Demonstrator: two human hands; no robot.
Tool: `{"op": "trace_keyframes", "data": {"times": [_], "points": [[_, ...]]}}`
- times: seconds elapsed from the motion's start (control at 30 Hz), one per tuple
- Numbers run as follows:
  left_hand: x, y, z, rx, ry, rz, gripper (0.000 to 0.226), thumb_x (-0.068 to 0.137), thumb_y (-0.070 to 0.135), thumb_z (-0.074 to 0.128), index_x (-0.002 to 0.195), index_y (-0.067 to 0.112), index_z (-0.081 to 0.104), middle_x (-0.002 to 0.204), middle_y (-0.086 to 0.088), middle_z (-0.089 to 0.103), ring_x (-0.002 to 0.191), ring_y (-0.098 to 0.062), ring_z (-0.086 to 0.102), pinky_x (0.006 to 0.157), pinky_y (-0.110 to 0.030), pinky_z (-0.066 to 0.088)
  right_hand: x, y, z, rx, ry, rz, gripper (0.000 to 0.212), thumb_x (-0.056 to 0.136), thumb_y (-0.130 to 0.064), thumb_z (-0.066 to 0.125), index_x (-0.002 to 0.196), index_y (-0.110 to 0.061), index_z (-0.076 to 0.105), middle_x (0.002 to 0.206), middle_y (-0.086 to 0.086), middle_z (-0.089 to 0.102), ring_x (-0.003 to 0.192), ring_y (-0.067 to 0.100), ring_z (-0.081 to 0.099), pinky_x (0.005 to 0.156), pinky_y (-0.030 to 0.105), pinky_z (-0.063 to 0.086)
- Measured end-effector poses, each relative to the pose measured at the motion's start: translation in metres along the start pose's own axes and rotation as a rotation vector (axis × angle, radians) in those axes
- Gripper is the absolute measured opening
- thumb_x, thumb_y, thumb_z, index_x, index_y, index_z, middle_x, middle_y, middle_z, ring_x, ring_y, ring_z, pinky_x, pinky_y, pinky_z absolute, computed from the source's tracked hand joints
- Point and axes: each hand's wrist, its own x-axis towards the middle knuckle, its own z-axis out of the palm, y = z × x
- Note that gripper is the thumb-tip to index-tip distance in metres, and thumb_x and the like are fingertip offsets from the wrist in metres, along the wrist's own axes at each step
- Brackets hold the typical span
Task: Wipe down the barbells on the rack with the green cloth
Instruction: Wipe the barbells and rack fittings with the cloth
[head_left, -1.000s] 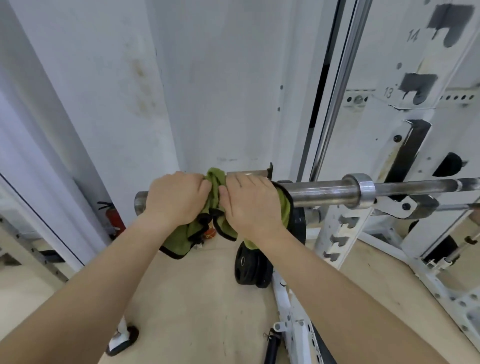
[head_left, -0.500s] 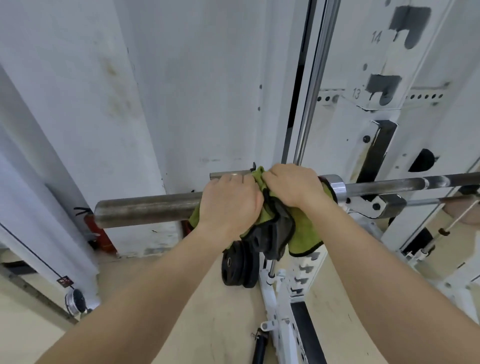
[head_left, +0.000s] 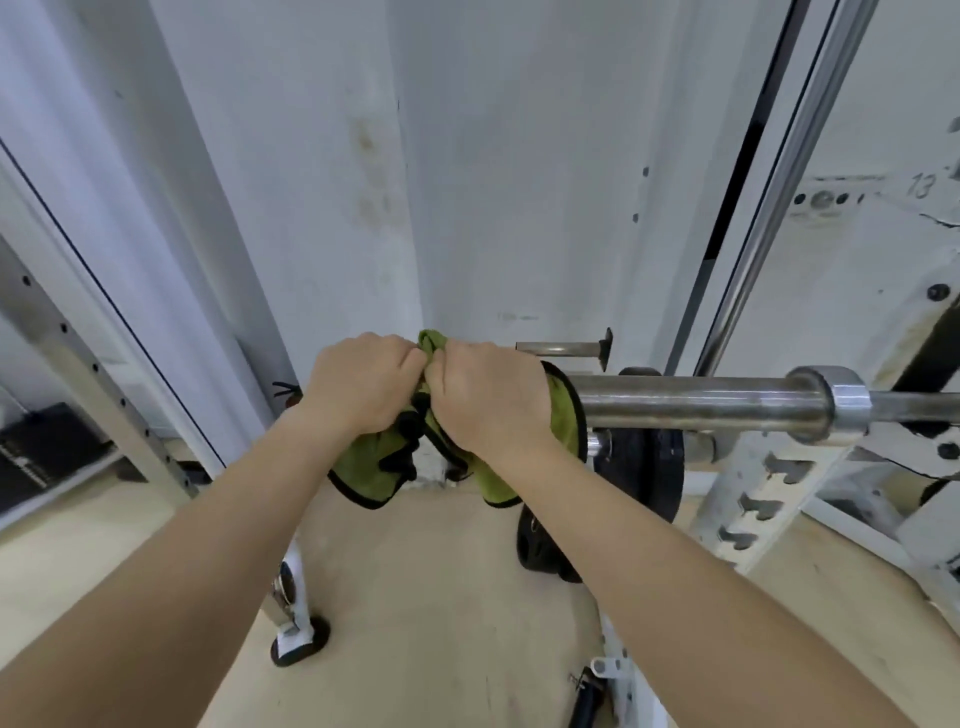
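The left hand (head_left: 363, 384) and right hand (head_left: 488, 400) curl their fingers round the green cloth (head_left: 565, 415), bunched on the barbell sleeve (head_left: 701, 405) well apart from its collar (head_left: 844, 405). A stroke away from the collar could pull it off the end.

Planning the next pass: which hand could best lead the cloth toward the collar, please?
Probably right: the right hand grips the green cloth beside the bare barbell sleeve; the left hand is farther out.

Green cloth (head_left: 563, 415) edged black; barbell (head_left: 696, 405) silver-grey.
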Motion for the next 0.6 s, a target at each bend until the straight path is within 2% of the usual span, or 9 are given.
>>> {"op": "trace_keyframes", "data": {"times": [0.1, 0.2, 0.3, 0.43, 0.53, 0.6], "points": [[0.010, 0.019, -0.010, 0.076, -0.090, 0.054, 0.018, 0.100, 0.018, 0.036, 0.095, 0.011, 0.052, 0.109, -0.008, 0.059, 0.091, -0.031, 0.056, 0.061, -0.035, 0.037, -0.014, 0.025, -0.003, -0.104, 0.075, -0.060, 0.041, 0.098, -0.034, 0.034, 0.068, -0.018, 0.057, 0.055, -0.001, 0.056, 0.043, 0.020, 0.041, 0.047, 0.029, 0.019], [0.032, 0.061, -0.015, -0.004, -0.089, 0.080, 0.030, 0.101, 0.023, 0.029, 0.101, 0.010, 0.055, 0.111, -0.008, 0.060, 0.086, -0.029, 0.052, 0.063, -0.035, 0.034, -0.033, 0.069, -0.014, -0.129, 0.131, -0.056, 0.041, 0.097, -0.034, 0.037, 0.071, -0.015, 0.061, 0.059, 0.002, 0.061, 0.047, 0.024, 0.053, 0.050, 0.029, 0.023], [0.056, 0.123, -0.014, -0.060, 0.004, 0.141, 0.036, 0.102, 0.030, 0.024, 0.088, 0.014, 0.053, 0.099, -0.006, 0.062, 0.079, -0.027, 0.054, 0.060, -0.035, 0.036, -0.055, 0.126, -0.036, -0.173, 0.135, 0.024, 0.040, 0.098, -0.035, 0.036, 0.070, -0.016, 0.058, 0.060, 0.002, 0.061, 0.050, 0.026, 0.055, 0.052, 0.030, 0.022], [0.074, 0.201, -0.023, -0.218, 0.141, 0.080, 0.046, 0.103, 0.032, 0.027, 0.063, 0.015, 0.044, 0.066, -0.004, 0.051, 0.057, -0.023, 0.048, 0.052, -0.033, 0.033, -0.075, 0.190, -0.059, -0.127, 0.111, 0.148, 0.036, 0.101, -0.036, 0.031, 0.070, -0.021, 0.043, 0.059, -0.001, 0.053, 0.052, 0.028, 0.054, 0.053, 0.032, 0.028], [0.079, 0.234, -0.026, -0.257, 0.236, 0.084, 0.042, 0.102, 0.031, 0.031, 0.064, 0.018, 0.041, 0.059, 0.002, 0.039, 0.049, -0.018, 0.036, 0.050, -0.033, 0.028, -0.088, 0.203, -0.069, -0.076, 0.336, 0.247, 0.036, 0.099, -0.032, 0.040, 0.069, -0.016, 0.050, 0.057, 0.004, 0.056, 0.051, 0.026, 0.052, 0.053, 0.029, 0.026], [0.087, 0.249, -0.030, -0.329, 0.247, 0.082, 0.035, 0.102, 0.028, 0.032, 0.074, 0.016, 0.049, 0.061, 0.002, 0.040, 0.053, -0.022, 0.043, 0.052, -0.034, 0.033, -0.089, 0.212, -0.084, -0.158, 0.545, 0.318, 0.033, 0.099, -0.028, 0.046, 0.075, -0.009, 0.059, 0.062, 0.006, 0.059, 0.055, 0.025, 0.052, 0.053, 0.028, 0.025]]}}
